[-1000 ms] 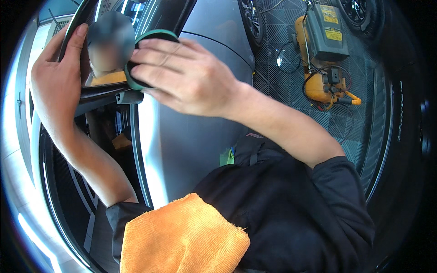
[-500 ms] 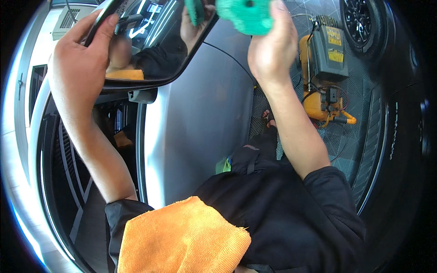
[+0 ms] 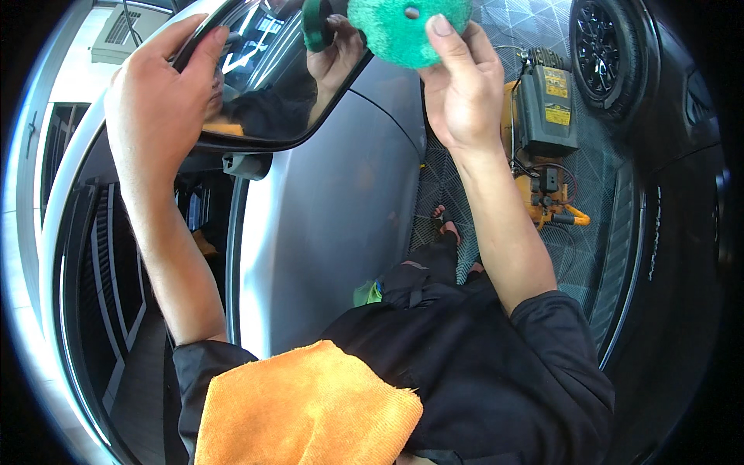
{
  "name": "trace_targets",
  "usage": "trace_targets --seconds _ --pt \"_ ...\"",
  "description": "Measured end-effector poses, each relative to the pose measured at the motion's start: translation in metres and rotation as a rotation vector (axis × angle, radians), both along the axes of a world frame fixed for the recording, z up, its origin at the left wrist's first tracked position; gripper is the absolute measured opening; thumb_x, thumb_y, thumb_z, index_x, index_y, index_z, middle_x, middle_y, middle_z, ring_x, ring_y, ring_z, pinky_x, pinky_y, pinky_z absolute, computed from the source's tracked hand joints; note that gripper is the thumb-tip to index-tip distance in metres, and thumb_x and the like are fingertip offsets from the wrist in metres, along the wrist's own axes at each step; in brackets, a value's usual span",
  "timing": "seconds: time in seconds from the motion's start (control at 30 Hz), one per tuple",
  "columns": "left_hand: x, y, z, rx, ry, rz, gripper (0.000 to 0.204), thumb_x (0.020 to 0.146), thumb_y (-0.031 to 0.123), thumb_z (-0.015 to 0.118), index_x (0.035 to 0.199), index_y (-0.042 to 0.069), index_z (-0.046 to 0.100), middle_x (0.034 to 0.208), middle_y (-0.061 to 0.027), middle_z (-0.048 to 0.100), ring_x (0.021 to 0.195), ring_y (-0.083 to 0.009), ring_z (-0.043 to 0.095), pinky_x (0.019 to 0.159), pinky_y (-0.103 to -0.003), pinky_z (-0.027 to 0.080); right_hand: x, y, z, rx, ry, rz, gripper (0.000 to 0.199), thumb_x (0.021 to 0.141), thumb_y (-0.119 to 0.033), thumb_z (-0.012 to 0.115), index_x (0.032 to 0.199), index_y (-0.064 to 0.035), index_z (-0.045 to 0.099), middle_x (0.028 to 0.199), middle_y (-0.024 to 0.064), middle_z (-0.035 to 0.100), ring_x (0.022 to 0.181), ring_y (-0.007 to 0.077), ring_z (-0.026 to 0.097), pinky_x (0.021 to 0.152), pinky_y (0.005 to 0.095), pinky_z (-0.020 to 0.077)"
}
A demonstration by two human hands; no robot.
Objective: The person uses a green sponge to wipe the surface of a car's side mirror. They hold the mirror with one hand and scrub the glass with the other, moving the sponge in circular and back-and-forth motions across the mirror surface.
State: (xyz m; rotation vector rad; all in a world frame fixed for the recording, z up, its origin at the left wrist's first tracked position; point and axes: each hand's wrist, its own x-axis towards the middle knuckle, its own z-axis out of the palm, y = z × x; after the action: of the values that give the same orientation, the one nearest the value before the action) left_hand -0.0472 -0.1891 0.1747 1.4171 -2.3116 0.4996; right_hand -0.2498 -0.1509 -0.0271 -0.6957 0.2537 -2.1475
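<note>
My left hand (image 3: 155,101) is wrapped round the outer edge of a car's side mirror (image 3: 271,116), thumb along the glass rim and fingers behind the housing. In my right hand (image 3: 469,101) is a round green buffing pad (image 3: 399,35) with a fuzzy face and a small hole in its centre. My thumb lies over the pad's edge, and some fingers are hidden behind it. The pad is held up just right of the mirror, and the glass reflects it. An orange microfibre cloth (image 3: 302,411) lies across my left upper arm and chest.
The mirror's silver-grey car (image 3: 325,209) stands on the left. A yellow and grey compressor (image 3: 546,112) with hoses sits on the tiled floor (image 3: 484,240) at right. Beyond it is a black car (image 3: 674,209) with a dark wheel (image 3: 604,58).
The green pad has shifted slightly left and shows more of its round face. My right hand has turned, its thumb now plainly on the pad. The left hand keeps its grip on the mirror.
</note>
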Motion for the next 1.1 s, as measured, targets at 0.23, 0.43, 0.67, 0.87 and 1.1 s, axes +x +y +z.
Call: trace_targets --seconds 0.23,0.43,0.67,0.87,1.1 --pt "-0.003 0.003 0.000 -0.011 -0.007 0.003 0.047 0.098 0.046 0.070 0.128 0.011 0.075 0.087 -0.0097 0.078 0.077 -0.0149 0.074 0.074 -0.030 0.058 0.027 -0.006 0.026 0.273 0.438 -0.572 0.042 0.090 0.004 0.068 0.126 -0.0004 0.047 0.121 0.0170 0.059 0.112 0.0276 0.065 0.098 0.0414 0.0522" --pt "0.001 -0.002 0.000 -0.080 -0.078 -0.046 0.049 0.098 0.048 0.071 0.130 0.011 0.074 0.078 -0.0067 0.074 0.067 -0.0102 0.067 0.063 -0.026 0.051 0.014 -0.003 0.031 0.425 0.880 -0.762 0.041 0.083 0.001 0.073 0.122 -0.0058 0.064 0.121 0.0175 0.067 0.112 0.0348 0.067 0.094 0.0423 0.0548" --pt "0.001 -0.003 0.000 -0.079 -0.067 -0.007 0.046 0.097 0.048 0.071 0.125 0.012 0.077 0.086 -0.0078 0.075 0.076 -0.0171 0.070 0.072 -0.031 0.053 -0.004 -0.005 0.030 0.420 0.956 -0.794 0.032 0.093 -0.011 0.072 0.123 -0.0036 0.068 0.112 0.0203 0.069 0.104 0.0369 0.070 0.090 0.0441 0.0565" --pt "-0.006 0.004 0.004 -0.058 -0.078 0.028 0.044 0.097 0.047 0.070 0.124 0.013 0.077 0.097 -0.0126 0.080 0.088 -0.0236 0.078 0.082 -0.035 0.060 0.038 -0.021 0.024 0.228 0.954 -0.976 0.042 0.092 -0.017 0.076 0.133 -0.0088 0.068 0.134 0.0153 0.069 0.130 0.0294 0.064 0.108 0.0454 0.0487" --pt "-0.007 0.001 0.002 -0.016 -0.032 0.066 0.044 0.097 0.046 0.071 0.123 0.012 0.077 0.098 -0.0128 0.079 0.090 -0.0243 0.078 0.083 -0.037 0.059 0.069 -0.008 -0.008 0.183 1.129 -1.112 0.056 0.082 -0.022 0.078 0.136 -0.0091 0.067 0.143 0.0132 0.065 0.146 0.0289 0.049 0.127 0.0562 0.0085"
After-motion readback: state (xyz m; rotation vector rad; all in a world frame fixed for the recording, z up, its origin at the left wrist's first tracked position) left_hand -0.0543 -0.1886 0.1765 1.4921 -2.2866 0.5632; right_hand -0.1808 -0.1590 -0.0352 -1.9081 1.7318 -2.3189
